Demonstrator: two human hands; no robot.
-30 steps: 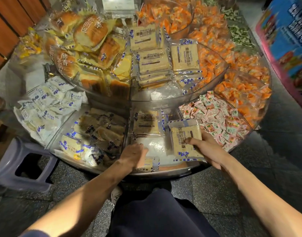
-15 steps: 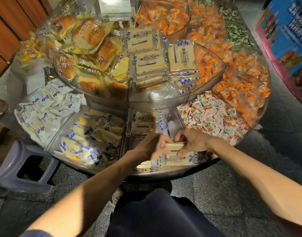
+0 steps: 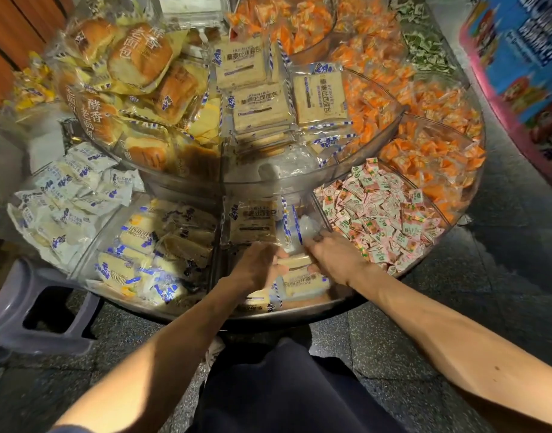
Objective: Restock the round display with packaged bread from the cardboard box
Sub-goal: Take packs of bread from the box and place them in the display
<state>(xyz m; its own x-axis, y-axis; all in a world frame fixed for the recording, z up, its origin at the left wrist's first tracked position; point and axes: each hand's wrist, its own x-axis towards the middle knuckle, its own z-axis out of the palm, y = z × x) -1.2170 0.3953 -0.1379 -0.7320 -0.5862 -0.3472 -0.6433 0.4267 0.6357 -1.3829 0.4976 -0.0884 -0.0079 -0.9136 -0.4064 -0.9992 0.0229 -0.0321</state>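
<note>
The round display point(image 3: 299, 317) has clear tiered compartments full of packaged goods. In its near lower compartment, my left hand point(image 3: 259, 267) and my right hand point(image 3: 337, 257) both grip one packet of sliced toast bread point(image 3: 295, 263) turned on edge. Another toast packet point(image 3: 303, 281) lies flat beneath it, and one more point(image 3: 253, 221) leans at the back of the compartment. The upper tier holds a stack of the same toast packets point(image 3: 262, 107). The cardboard box is out of sight.
Round bun packets point(image 3: 137, 57) fill the upper left. White-wrapped cakes point(image 3: 68, 201) and blue-printed bread point(image 3: 143, 245) sit lower left. Pink candies point(image 3: 381, 214) and orange snacks point(image 3: 424, 145) lie to the right. A grey plastic stool point(image 3: 34, 310) stands on the floor, left. A colourful carton point(image 3: 518, 57) stands right.
My right hand lifted a flat toast packet from the compartment's right side and brought it to the middle. My left hand came up to meet it, and the packet now stands on edge between both.
</note>
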